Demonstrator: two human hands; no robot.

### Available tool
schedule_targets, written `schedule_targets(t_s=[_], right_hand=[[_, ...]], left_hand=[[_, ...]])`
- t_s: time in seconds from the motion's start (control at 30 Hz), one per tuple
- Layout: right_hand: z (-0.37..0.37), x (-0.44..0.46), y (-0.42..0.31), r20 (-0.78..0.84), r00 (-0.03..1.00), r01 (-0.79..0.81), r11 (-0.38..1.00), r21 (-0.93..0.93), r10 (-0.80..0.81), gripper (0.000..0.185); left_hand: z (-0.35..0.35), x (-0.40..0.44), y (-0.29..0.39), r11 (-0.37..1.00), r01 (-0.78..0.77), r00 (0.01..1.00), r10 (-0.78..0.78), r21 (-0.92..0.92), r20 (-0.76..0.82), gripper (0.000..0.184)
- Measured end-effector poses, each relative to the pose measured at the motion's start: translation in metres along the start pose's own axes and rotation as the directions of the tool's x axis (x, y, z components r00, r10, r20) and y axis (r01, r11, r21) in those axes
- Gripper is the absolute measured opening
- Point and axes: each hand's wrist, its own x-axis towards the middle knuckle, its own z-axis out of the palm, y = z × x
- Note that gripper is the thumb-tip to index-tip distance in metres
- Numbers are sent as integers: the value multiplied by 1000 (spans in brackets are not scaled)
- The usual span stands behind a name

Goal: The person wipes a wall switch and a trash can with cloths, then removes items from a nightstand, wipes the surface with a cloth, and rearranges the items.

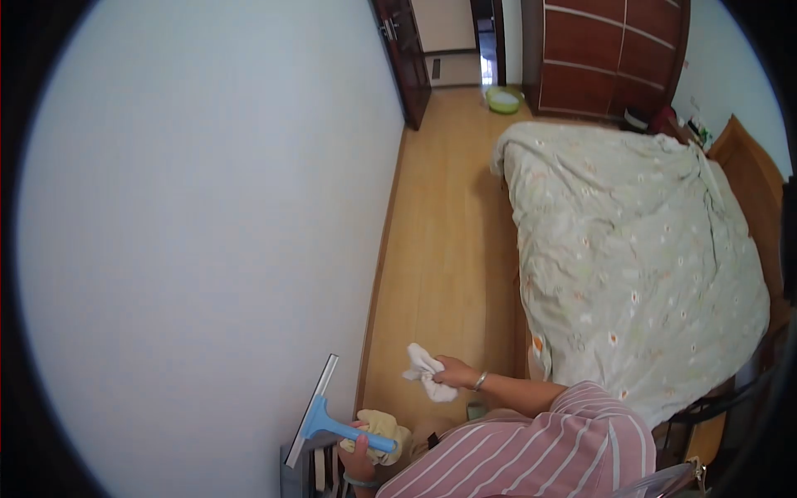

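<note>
While holding squeegee (330, 425) and yellow cloth (385, 422) in left grip (356, 458), white cloth (424, 365) in right grip (455, 373) near bed (623, 249), apparently carrying; next, probably free one.

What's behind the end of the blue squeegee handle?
A pale yellow cloth, visible around the handle. Whatever sits directly behind the handle, or inside the cloth's folds, is covered.

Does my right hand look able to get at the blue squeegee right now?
Probably yes, though not freely: the squeegee is close by in your left hand, and nothing visible blocks the way, but your right hand is already holding a white cloth.
</note>
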Motion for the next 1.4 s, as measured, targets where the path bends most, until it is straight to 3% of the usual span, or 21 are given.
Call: schedule_targets(t_s=[0.07,0.1,0.2,0.23,0.33,0.43,0.53,0.63,0.83,0.93,1.0,1.13,1.2,1.3,1.33,1.4], right_hand=[[-15,51,-24,-22,1000,15,994,106,-13,41],[-22,72,-37,-29,999,49,978,203,-44,37],[-60,125,-59,-30,999,22,990,138,-18,35],[-71,135,-66,-50,998,40,958,283,-27,32],[-107,189,-36,-248,959,-86,974,210,138,36],[-155,208,-46,-373,918,105,821,562,138,34],[-205,218,-64,-496,830,220,666,713,257,35],[-249,238,-64,-543,759,324,516,793,358,33],[-374,324,-39,-522,667,261,490,832,532,28],[-459,386,-52,-547,710,315,494,810,443,27],[-523,427,-84,-495,778,249,534,808,387,30],[-625,499,-178,-482,861,326,554,766,161,34],[-660,553,-189,-497,867,438,421,794,34,37],[-708,627,-188,-486,873,428,410,806,43,40],[-720,640,-186,-473,878,421,347,838,78,42],[-750,660,-190,-439,889,407,214,888,128,45]], left_hand=[[11,53,5,999,-25,999,24,-29,-44,35],[17,86,1,999,-10,1000,9,-47,-13,33],[26,173,-18,996,70,994,-65,-57,86,27],[27,210,-25,994,97,981,-102,43,164,25],[70,304,-16,993,113,941,-96,-35,326,25],[115,391,11,993,120,844,-111,16,525,26],[162,470,21,990,110,754,-144,93,641,28],[216,543,15,987,145,722,-148,61,675,28],[330,666,-19,995,96,734,-77,9,675,28],[388,717,-10,991,133,751,-104,6,652,26],[420,754,6,998,55,759,-60,28,649,26],[478,822,8,999,-18,762,42,-44,646,29],[505,861,-5,994,45,768,27,-96,639,32],[558,918,-13,977,164,754,-37,-134,656,34],[575,943,-12,971,194,742,-54,-137,668,34],[607,1011,-31,990,104,670,2,-96,743,32]])
